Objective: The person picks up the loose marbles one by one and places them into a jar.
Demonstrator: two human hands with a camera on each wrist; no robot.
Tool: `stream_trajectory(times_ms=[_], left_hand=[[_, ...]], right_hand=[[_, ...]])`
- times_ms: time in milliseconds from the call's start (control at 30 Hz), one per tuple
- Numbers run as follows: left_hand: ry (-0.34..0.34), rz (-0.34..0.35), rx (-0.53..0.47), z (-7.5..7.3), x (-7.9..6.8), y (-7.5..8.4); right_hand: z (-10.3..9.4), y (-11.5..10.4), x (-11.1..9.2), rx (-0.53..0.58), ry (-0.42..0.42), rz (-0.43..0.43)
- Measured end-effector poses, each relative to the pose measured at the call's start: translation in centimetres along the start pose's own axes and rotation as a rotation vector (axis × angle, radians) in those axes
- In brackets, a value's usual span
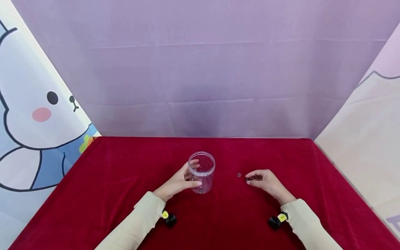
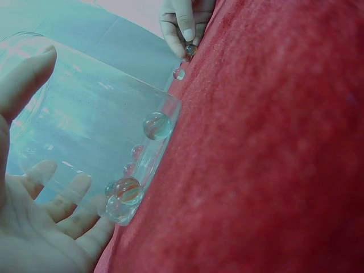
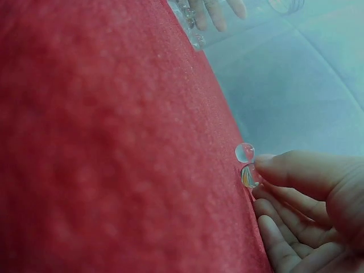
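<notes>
My left hand holds a clear plastic jar standing upright, its mouth uncovered, thumb at the near side and fingers round the far side. Several glass marbles lie at the jar's bottom, among them a marble with orange streaks and a greenish marble. To the right of the jar, my right hand pinches a marble with yellow and white swirls between thumb and fingertips, low at the cloth. A clear marble lies on the cloth just left of those fingertips.
A red velvet cloth covers the table. Behind it hangs a plain purple curtain. A cartoon-printed curtain stands on the left and a pale curtain on the right.
</notes>
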State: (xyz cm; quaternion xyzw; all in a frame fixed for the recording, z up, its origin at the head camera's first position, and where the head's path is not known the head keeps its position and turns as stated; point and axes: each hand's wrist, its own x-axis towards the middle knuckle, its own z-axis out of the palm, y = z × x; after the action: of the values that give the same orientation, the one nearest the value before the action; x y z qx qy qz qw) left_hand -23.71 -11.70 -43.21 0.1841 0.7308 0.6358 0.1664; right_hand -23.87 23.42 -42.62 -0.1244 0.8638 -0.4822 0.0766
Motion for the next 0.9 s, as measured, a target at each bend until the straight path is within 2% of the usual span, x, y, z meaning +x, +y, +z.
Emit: stream_trajectory(times_ms=[300, 633, 900], left_hand=[[0.001, -0.005, -0.005, -0.05, 0.05, -0.10], [0.004, -0.011, -0.007, -0.12, -0.04, -0.17], [0.005, -0.005, -0.007, -0.11, -0.06, -0.04]], right_hand=[[0.10, 0.55, 0.16, -0.057, 0.006, -0.032], [0.16, 0.00, 0.05, -0.099, 0.014, -0.078], [0.27, -0.03, 0.07, -0.112, 0.028, -0.056]])
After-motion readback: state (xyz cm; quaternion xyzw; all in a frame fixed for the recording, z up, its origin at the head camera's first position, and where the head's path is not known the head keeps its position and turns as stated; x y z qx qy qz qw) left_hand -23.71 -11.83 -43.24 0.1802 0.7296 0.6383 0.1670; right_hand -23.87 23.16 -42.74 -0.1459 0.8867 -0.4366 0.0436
